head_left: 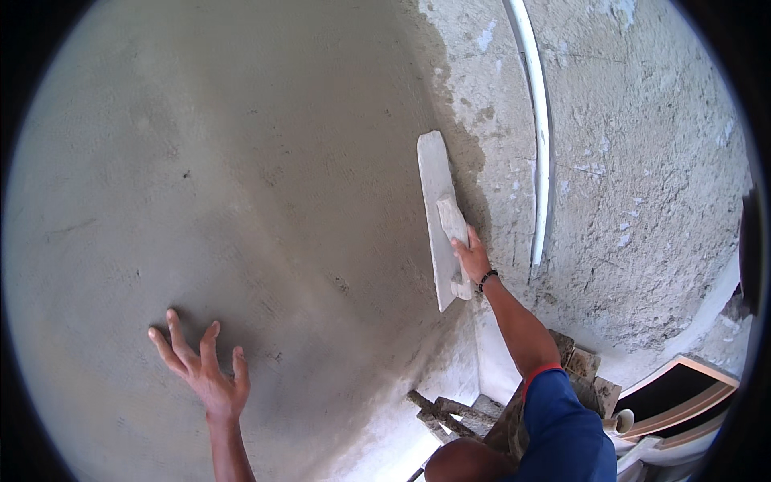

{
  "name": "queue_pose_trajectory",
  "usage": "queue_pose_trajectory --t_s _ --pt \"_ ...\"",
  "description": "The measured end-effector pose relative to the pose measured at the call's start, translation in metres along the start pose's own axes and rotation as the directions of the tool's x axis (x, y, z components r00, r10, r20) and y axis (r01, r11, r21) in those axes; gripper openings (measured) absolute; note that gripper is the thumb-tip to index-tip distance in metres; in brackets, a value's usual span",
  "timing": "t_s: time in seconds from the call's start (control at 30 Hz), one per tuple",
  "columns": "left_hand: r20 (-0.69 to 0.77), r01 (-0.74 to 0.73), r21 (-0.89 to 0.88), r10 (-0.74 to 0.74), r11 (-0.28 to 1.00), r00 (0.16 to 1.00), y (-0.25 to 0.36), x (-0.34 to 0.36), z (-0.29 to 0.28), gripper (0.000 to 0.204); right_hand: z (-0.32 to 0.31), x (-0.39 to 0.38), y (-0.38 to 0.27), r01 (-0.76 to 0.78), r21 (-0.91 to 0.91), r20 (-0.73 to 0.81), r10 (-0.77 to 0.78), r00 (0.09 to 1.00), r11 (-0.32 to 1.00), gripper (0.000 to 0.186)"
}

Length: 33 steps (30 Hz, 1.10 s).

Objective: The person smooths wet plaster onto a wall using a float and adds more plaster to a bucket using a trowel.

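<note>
— Plastering float (438,217), that long pale board on the wall: where does it sit, relative to the hands?

— Up and to the right. Its long axis runs nearly upright, leaning a little to the left at the top, and its flat face lies against the wall. The right hand (472,259) has it by the block handle (453,229) on its back, fingers curled round the lower half of that handle.

— And the other hand?

— The left hand (205,369) is well apart from the float, low and to the left, holding nothing. Its fingers are spread wide, tips toward the smooth plaster (225,185); whether the palm presses the wall or only hovers near it, I cannot tell.

— So the right hand is the nearer one.

— By far; it is on the tool. The float stands right on the border where the smooth grey coat meets the rough, pitted old render (642,185).

— What else is on that wall?

— A white pipe (540,145) runs down the rough part, just beside the float's right edge but not touching it.

— And below?

— Rough timber pieces (450,414) by the person's knee (466,462), and a dark panel in a pale wooden frame (683,394) at the lower right. The right wrist carries a dark band (487,277).
</note>
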<state>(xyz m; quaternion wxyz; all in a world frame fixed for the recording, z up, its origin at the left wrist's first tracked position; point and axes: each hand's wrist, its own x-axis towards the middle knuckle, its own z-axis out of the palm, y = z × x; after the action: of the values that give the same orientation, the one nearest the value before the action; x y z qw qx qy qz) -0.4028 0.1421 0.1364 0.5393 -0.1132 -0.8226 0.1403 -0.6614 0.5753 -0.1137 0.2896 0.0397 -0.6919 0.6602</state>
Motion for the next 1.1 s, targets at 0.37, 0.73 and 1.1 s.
queue_pose_trajectory --t_s 0.37,0.73,1.1 --pt "-0.056 -0.1 0.028 0.101 0.995 0.993 -0.014 0.002 0.014 0.04 0.094 0.057 -0.308 0.386 -0.047 0.127 -0.377 0.917 0.922 0.05" --pt "-0.098 -0.221 0.124 0.234 0.967 0.967 -0.022 -0.008 0.033 0.041 0.09 -0.054 -0.11 0.214 -0.224 -0.081 -0.237 0.968 0.951 0.06" --pt "-0.133 -0.264 0.199 0.293 0.944 0.947 -0.024 0.0 0.033 0.047 0.009 -0.077 0.1 -0.278 -0.362 -0.026 0.288 0.957 0.89 0.07"
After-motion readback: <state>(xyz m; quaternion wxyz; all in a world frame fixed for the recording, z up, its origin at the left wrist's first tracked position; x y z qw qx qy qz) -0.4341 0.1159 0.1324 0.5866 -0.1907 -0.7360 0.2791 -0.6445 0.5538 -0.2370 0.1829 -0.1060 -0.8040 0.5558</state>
